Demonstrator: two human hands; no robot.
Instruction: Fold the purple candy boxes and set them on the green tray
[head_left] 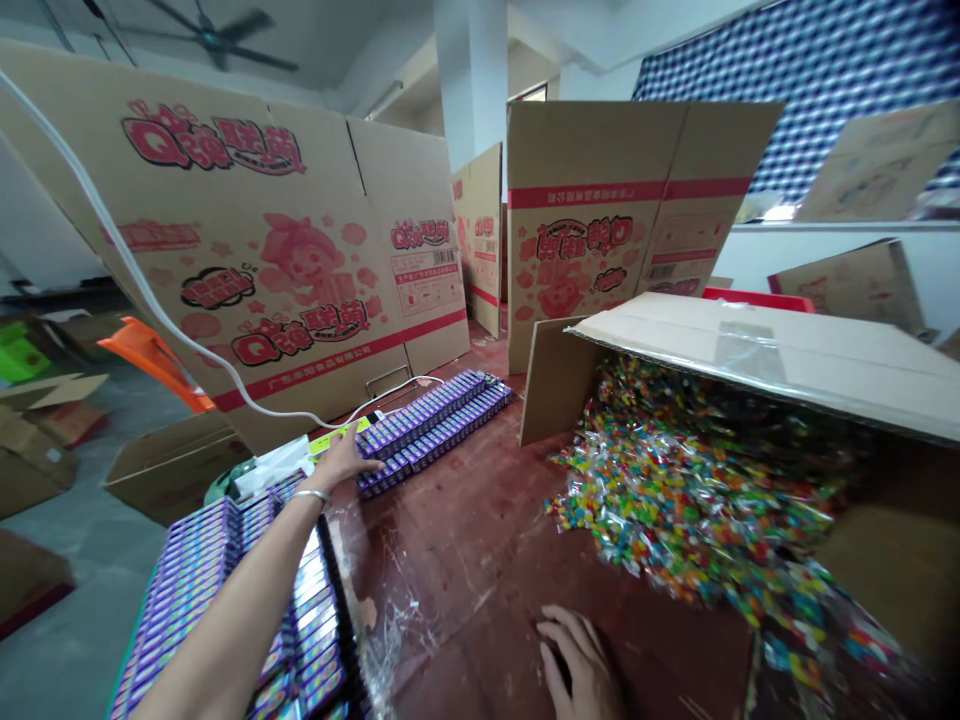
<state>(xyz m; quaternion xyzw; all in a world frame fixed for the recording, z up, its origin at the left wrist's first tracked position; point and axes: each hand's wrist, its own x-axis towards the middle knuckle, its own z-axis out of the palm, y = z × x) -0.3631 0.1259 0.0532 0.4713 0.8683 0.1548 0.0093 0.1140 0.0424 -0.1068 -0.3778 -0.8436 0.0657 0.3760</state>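
My left hand point(343, 462) reaches forward to the near end of a double row of small purple boxes point(442, 412). Its thumb and fingers are spread and touch the end boxes; it does not visibly lift any. Under my left forearm, more purple boxes point(199, 560) stand packed in rows in a container at the table's left side. My right hand point(579, 665) rests low on the brown-red table point(465, 560), fingers loosely bent and apart, with nothing seen in it. To its right, many small wrapped colourful candies point(675, 500) spill from a cardboard box point(847, 345) lying on its side.
Tall printed cartons point(300, 250) and another carton point(600, 220) stand along the far side. A white cable point(187, 335) hangs down to the table near the purple rows. Clear plastic scraps point(397, 610) lie by the left edge. An orange plastic piece point(161, 365) sticks out at left.
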